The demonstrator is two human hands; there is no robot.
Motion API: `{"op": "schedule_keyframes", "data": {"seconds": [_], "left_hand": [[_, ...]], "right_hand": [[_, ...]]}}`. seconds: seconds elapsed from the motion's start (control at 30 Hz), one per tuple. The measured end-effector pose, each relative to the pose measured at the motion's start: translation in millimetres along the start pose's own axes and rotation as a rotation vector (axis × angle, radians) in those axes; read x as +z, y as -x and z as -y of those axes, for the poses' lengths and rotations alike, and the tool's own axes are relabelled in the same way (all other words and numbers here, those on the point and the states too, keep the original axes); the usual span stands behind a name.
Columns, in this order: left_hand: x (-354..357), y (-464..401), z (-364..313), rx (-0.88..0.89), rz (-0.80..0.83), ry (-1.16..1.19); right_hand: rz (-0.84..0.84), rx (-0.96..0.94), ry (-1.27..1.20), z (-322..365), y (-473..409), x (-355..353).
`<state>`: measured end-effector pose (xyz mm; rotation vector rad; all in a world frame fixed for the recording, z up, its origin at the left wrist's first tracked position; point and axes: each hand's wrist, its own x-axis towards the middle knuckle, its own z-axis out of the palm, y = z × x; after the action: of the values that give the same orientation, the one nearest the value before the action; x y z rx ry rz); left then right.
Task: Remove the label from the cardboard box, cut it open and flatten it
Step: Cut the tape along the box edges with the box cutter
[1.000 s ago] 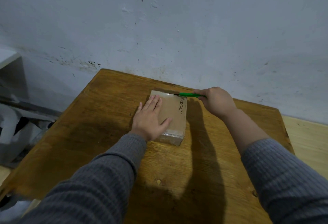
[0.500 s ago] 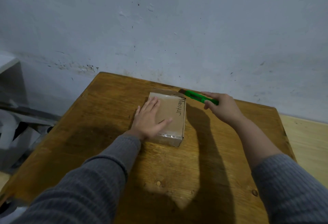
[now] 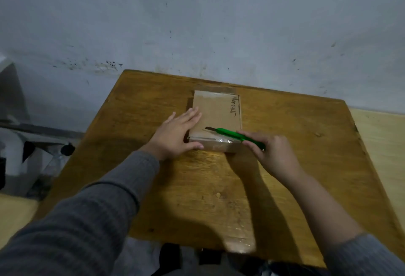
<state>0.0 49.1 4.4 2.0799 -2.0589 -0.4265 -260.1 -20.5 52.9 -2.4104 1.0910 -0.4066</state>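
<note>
A flat cardboard box (image 3: 215, 118) lies on the far middle of the wooden bench (image 3: 306, 166), close to the wall. Its top face is plain brown with a handwritten word in black marker (image 3: 233, 105) running along the right edge. Clear shiny tape (image 3: 219, 141) crosses the near edge and another strip lies along the far edge.

The left hand (image 3: 175, 135) lies flat against the box's left side, fingers straight and spread a little over the top face, thumb along the near left corner, pressing rather than gripping. The right hand (image 3: 271, 155) grips a green utility knife (image 3: 236, 135), fingers curled round the handle's rear end. The knife is held low and slanted, its short metal blade (image 3: 210, 128) pointing left over the near part of the top face; whether the tip touches the cardboard cannot be told.

Both arms wear grey ribbed sleeves (image 3: 98, 210). Behind the bench rises a pale, speckled wall (image 3: 219, 24). To the left, below the bench's level, sit dim white and dark objects too blurred to name.
</note>
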Motion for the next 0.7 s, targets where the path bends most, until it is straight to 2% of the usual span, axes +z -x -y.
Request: {"op": "schedule_keyframes", "data": {"seconds": [0.07,0.23,0.7], "left_hand": [[0,5,5,0.031,-0.017,0.019],[11,6,5,0.039,-0.084,0.005],[11,7,4,0.024,-0.081,-0.041]], "right_hand": [[-0.014,-0.08,0.098,11,5,11],[-0.033,-0.131,0.157,26,10,22],[0.026,-0.115,0.241,36,4,25]]}}
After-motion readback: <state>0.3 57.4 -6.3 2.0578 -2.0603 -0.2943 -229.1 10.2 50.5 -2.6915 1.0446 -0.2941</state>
